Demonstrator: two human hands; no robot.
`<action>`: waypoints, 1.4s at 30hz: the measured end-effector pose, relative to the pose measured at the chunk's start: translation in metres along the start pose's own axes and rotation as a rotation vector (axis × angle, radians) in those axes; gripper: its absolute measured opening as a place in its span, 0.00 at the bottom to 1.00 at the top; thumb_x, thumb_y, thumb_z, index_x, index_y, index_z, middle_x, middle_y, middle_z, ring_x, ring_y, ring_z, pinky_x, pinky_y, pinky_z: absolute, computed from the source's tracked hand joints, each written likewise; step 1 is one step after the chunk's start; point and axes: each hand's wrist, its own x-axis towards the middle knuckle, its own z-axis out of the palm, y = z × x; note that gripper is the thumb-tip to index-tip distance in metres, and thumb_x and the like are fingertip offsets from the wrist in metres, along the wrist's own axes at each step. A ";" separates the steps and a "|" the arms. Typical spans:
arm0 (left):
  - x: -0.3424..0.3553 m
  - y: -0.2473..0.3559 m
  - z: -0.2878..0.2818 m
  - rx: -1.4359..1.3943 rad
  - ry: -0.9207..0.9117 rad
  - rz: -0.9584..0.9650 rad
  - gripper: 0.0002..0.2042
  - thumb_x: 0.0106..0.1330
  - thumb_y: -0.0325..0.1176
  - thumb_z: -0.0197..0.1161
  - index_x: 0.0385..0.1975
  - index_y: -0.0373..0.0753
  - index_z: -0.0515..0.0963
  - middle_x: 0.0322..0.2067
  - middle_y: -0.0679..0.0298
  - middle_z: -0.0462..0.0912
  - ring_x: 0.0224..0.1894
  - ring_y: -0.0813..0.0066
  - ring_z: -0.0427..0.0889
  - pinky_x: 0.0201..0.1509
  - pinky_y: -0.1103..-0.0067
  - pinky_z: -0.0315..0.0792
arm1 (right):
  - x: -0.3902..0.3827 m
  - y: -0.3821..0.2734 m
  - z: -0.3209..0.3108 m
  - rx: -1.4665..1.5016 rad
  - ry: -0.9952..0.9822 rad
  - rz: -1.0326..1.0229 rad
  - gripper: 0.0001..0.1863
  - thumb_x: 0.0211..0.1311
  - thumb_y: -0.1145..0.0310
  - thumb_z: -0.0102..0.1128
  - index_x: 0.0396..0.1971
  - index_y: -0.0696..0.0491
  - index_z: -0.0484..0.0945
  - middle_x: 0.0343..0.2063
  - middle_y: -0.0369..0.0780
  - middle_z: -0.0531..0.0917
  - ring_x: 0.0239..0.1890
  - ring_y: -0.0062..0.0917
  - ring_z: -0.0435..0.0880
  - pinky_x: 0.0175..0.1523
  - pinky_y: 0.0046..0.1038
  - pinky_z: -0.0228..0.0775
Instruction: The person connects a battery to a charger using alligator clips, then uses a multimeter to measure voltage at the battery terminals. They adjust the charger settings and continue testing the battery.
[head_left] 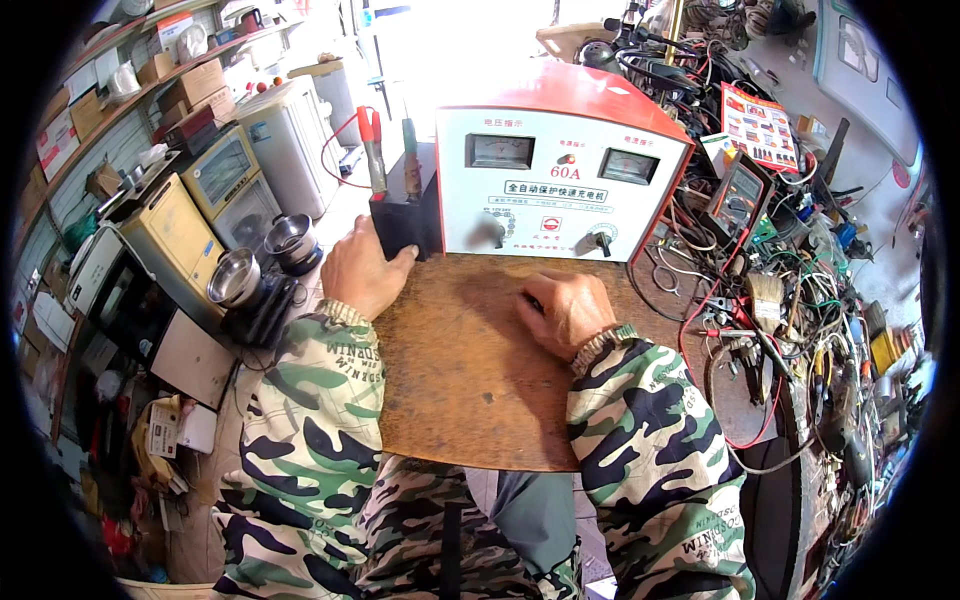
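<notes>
A battery charger (470, 215) with a white front, red top, two needle meters and two knobs stands on the wooden table (470, 400). At its left is a black box-shaped battery (392, 228), upright. A red-handled clamp (372, 150) and a dark-handled clamp (411, 165) stand up from its top. My left hand (365, 268) is closed round the battery's lower left side, thumb on its front; the other fingertips are hidden. My right hand (568, 308) rests on the table before the charger, curled in a loose fist with nothing visible in it.
Tangled cables, a multimeter (738, 192), a brush (766, 300) and several hand tools crowd the right side. Metal bowls (234, 278) and cabinets (180, 240) stand at the left, beneath shelves of boxes. The table's front edge (480, 466) lies close to my lap.
</notes>
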 end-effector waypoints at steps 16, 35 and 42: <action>0.005 0.023 0.021 -0.298 0.233 -0.113 0.47 0.53 0.46 0.73 0.63 0.20 0.55 0.49 0.36 0.77 0.52 0.45 0.80 0.57 0.65 0.73 | 0.000 0.002 0.001 -0.041 -0.079 0.023 0.09 0.57 0.64 0.63 0.25 0.55 0.80 0.25 0.46 0.83 0.29 0.46 0.83 0.34 0.43 0.76; -0.116 0.056 -0.030 -0.131 0.127 -0.260 0.32 0.50 0.48 0.76 0.44 0.27 0.74 0.38 0.40 0.84 0.42 0.40 0.84 0.47 0.59 0.77 | -0.006 0.020 -0.007 -0.083 0.041 0.034 0.07 0.54 0.65 0.63 0.27 0.53 0.83 0.22 0.47 0.84 0.27 0.46 0.84 0.35 0.43 0.77; -0.189 0.064 -0.041 -0.092 0.224 -0.124 0.31 0.49 0.50 0.77 0.42 0.32 0.71 0.31 0.49 0.84 0.34 0.44 0.85 0.40 0.59 0.78 | -0.002 0.013 -0.007 -0.053 0.079 0.026 0.09 0.53 0.65 0.65 0.22 0.55 0.80 0.22 0.49 0.82 0.28 0.48 0.83 0.35 0.43 0.76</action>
